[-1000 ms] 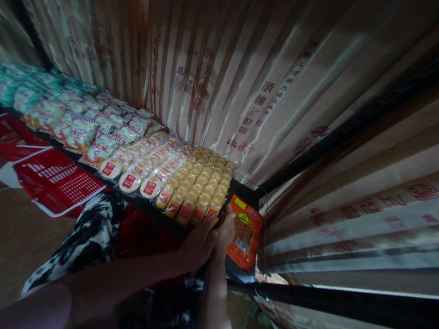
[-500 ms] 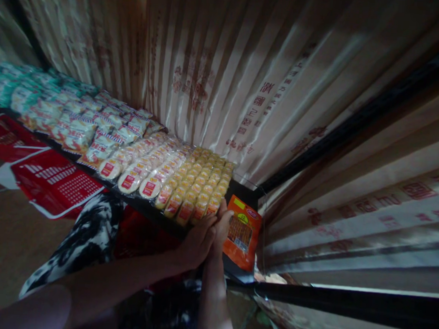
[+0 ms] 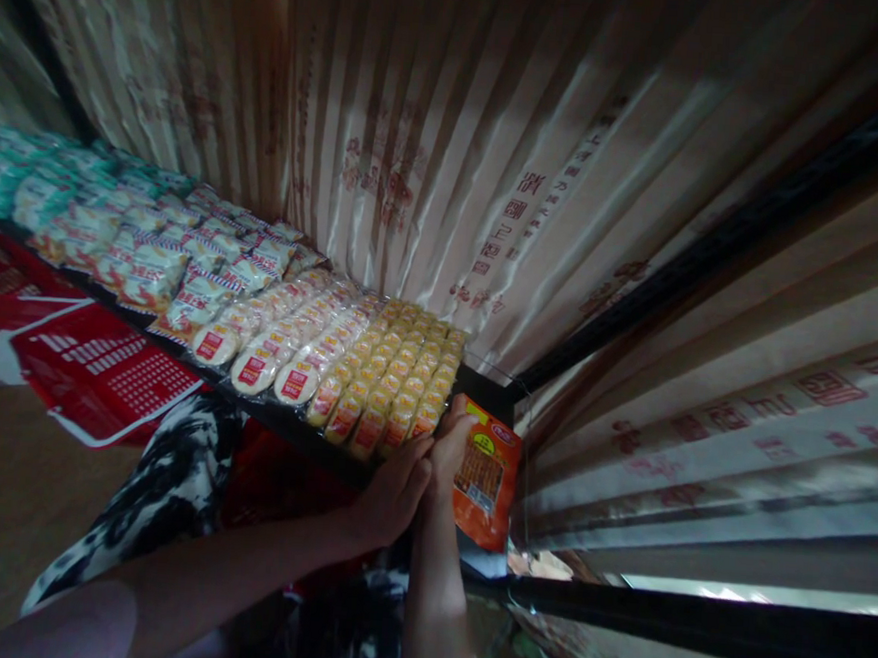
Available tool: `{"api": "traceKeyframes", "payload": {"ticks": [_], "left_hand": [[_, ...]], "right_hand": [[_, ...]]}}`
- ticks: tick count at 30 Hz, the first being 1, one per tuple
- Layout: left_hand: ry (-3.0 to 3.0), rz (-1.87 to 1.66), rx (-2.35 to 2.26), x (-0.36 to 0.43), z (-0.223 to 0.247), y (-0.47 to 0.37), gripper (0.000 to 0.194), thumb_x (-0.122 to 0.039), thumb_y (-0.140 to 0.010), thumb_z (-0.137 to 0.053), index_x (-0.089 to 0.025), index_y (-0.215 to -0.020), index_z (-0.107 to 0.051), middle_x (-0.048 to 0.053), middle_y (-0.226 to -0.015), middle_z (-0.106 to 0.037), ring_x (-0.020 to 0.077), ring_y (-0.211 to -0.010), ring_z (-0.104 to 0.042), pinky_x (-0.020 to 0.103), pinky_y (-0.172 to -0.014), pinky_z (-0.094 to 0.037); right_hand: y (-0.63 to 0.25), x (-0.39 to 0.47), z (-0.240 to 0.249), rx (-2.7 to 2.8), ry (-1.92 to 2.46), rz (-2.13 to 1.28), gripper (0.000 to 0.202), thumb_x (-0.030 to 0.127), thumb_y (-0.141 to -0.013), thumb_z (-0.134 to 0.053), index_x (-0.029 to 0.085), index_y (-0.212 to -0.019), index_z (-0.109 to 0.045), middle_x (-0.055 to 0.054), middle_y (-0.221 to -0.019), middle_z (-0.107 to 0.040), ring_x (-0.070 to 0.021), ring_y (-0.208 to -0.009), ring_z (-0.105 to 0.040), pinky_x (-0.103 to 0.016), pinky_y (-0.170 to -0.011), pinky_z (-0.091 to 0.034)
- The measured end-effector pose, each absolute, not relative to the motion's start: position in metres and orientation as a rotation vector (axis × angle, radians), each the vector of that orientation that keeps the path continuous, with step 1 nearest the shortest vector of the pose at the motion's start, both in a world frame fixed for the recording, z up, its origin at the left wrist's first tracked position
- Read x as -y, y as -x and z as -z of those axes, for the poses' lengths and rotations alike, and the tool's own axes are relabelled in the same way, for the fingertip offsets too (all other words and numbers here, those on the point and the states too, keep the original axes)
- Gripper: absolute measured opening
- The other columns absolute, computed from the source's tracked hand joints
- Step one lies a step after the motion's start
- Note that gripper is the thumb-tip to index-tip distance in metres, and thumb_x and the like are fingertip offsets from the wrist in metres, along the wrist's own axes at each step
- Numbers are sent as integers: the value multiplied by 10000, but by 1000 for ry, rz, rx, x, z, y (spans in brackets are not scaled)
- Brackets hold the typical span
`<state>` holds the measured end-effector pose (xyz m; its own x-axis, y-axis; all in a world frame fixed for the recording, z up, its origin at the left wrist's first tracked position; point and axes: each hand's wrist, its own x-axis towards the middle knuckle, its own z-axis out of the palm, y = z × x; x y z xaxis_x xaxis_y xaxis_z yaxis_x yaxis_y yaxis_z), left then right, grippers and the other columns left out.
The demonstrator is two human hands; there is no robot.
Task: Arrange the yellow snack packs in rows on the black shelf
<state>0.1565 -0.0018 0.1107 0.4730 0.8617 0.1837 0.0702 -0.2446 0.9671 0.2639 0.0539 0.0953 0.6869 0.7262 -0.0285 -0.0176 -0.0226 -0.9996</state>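
Side by side at the shelf's front right, both my hands reach the last rows of small yellow wrapped cakes. My left hand has its fingers stretched toward the front ends of these rows. Along their right side lies my right hand, fingers extended and thumb out over the edge of an orange packet. That flat packet has a clear window showing brown food. Neither hand is visibly wrapped round anything; some fingertips are hidden in the dim light.
Left of the yellow cakes stand rows of round white wrapped cakes, striped snack bags and green-white bags. Red bags sit below the black shelf. Pleated printed sheeting and a dark post enclose the shelf.
My right hand has shifted slightly right, its thumb lying further over the orange packet's upper left edge. My left hand stays close beside it. The rows of packages look the same.
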Motion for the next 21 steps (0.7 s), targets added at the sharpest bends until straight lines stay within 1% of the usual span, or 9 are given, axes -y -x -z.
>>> {"api": "traceKeyframes", "payload": {"ticks": [4,7,10,14,18,21], "left_hand": [[-1620,-912,-842,-2,-109,-158,536,-437,-977,-265,-108,-1360,-445,143,-1435,-445,212,-1354,-387,423,-1170,-274],[-1615,-887,-846,-3,-106,-158,544,-446,-972,-268,-115,-1374,-426,134,-1451,-427,211,-1368,-365,429,-1176,-256],[-1611,-871,-859,-2,-104,-157,548,-462,-969,-267,-132,-1374,-434,126,-1451,-429,217,-1368,-365,443,-1176,-250],[-1601,-937,-858,-1,-101,-158,548,-464,-972,-268,-126,-1360,-457,130,-1426,-459,220,-1343,-402,440,-1165,-282],[-1621,-986,-823,-2,-94,-160,527,-450,-978,-276,-138,-1356,-468,121,-1420,-470,218,-1335,-415,440,-1157,-307],[-1632,-1022,-830,-4,-89,-163,515,-446,-978,-296,-150,-1364,-462,116,-1421,-469,228,-1336,-417,451,-1152,-320]], "right_hand": [[-260,-58,-99,667,1492,-705,784,609,-902,-24,149,-1455,-335,-92,-1462,-420,-178,-1359,-376,-352,-1095,-329],[-257,-58,-101,654,1445,-730,776,638,-894,-68,175,-1448,-353,-68,-1457,-433,-173,-1372,-351,-343,-1112,-297],[-258,-58,-100,584,1398,-757,792,668,-879,-110,174,-1456,-333,-55,-1500,-365,-165,-1397,-300,-335,-1143,-235],[-267,-62,-101,494,1361,-725,814,661,-884,-133,115,-1469,-282,-61,-1551,-236,-144,-1429,-208,-313,-1171,-147],[-277,-73,-108,479,1338,-736,764,643,-897,-169,150,-1462,-309,-39,-1550,-243,-143,-1430,-203,-324,-1178,-131],[-281,-82,-112,453,1341,-766,735,629,-904,-176,169,-1457,-326,-33,-1544,-259,-145,-1420,-237,-332,-1174,-164]]}}
